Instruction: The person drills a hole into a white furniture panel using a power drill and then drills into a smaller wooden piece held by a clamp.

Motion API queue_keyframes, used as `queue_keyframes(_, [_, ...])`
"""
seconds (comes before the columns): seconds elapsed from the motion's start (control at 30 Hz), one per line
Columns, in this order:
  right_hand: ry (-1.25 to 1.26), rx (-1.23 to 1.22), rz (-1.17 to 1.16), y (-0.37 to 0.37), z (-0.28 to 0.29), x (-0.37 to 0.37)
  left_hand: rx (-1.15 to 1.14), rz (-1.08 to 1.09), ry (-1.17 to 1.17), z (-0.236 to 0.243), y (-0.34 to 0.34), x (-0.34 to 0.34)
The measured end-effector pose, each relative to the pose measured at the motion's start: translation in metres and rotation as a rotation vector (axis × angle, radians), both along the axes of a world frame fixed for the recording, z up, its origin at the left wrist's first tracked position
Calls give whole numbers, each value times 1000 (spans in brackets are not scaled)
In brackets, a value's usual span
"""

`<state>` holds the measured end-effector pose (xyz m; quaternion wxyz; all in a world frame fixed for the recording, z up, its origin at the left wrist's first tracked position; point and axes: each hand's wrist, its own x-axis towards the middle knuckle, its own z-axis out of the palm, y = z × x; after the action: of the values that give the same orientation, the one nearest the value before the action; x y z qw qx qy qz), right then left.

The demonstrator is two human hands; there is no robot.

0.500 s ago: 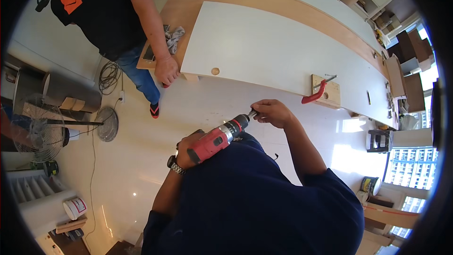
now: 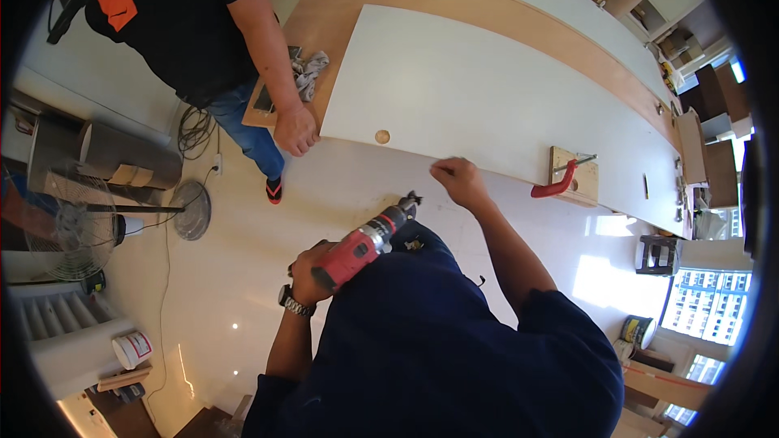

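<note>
My left hand [image 2: 310, 272], with a metal-banded watch at its wrist, is closed round the grip of a red and black cordless drill [image 2: 357, 251]. From the drill's chuck a wide-headed boring bit [image 2: 411, 199] points up and away toward the panel. My right hand [image 2: 461, 182] is off the drill, its fingers curled together close to the near edge of a white panel [image 2: 462, 85]; whether anything is in them is hidden. A round hole [image 2: 382, 136] is bored near the panel's left end. To its right, a red clamp [image 2: 558, 182] grips a wooden block [image 2: 586, 178] at the edge.
At the far left a person in a black shirt rests a hand [image 2: 296, 130] by the panel's corner, next to a crumpled rag [image 2: 309, 73]. A standing fan [image 2: 73, 219] and a cable coil [image 2: 195, 131] are on the left. A black stool [image 2: 656, 255] stands right.
My right hand has let go of the bit end and moved up toward the panel edge. The drill has shifted slightly left, baring the bit. The other person's hand has moved slightly down.
</note>
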<state>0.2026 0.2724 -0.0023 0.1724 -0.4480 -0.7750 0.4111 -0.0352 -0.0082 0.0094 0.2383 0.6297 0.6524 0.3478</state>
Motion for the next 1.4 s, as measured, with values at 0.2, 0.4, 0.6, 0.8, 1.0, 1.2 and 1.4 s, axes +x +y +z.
queue_keyframes(0.2, [-48,314,289,48,-40,-93,-137,208,28,17,-7,-4])
queue_keyframes(0.4, [-210,133,428,73,-42,-121,-212,411,1,43,1,14])
queue_keyframes(0.6, [-200,296,640,90,-53,-127,-244,549,-66,45,22,25])
queue_keyframes(0.8, [-143,273,739,99,-56,-127,-165,520,-65,42,44,8])
queue_keyframes(1.0, [-135,369,768,94,-51,-132,-192,362,-41,41,57,-25])
queue_keyframes(1.2, [-260,254,672,89,-37,-133,-243,352,-240,40,57,-62])
queue_keyframes(1.4, [-221,96,374,74,-19,-83,-127,224,-131,41,48,-106])
